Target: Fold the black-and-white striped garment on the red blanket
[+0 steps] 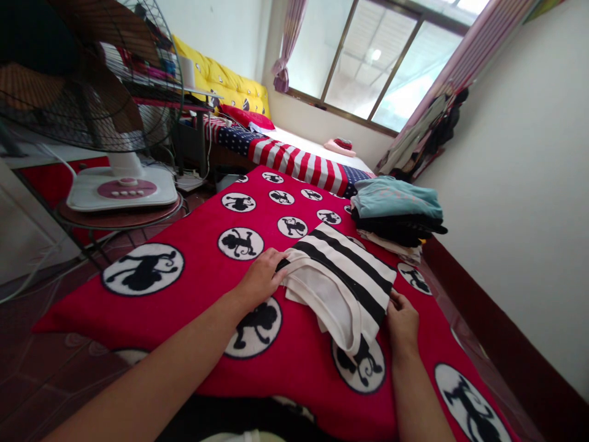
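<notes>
On a red blanket (pixel 197 270) printed with black monkey circles, a folded black-and-white striped shirt (pixel 343 279) lay near the middle of the spread. At its left edge the left hand (pixel 261 279) pressed down, fingers closed on the fabric; at its near right corner the right hand (pixel 402 322) pinched the hem. Beyond it on the right sat a stack of folded clothes (pixel 398 215). At far left stood a fan (pixel 92 86).

Both hands (pixel 262 279) (pixel 402 319) grip striped garment (pixel 343 273) on red blanket (pixel 202 270); folded stack (pixel 396 215) beyond.
</notes>
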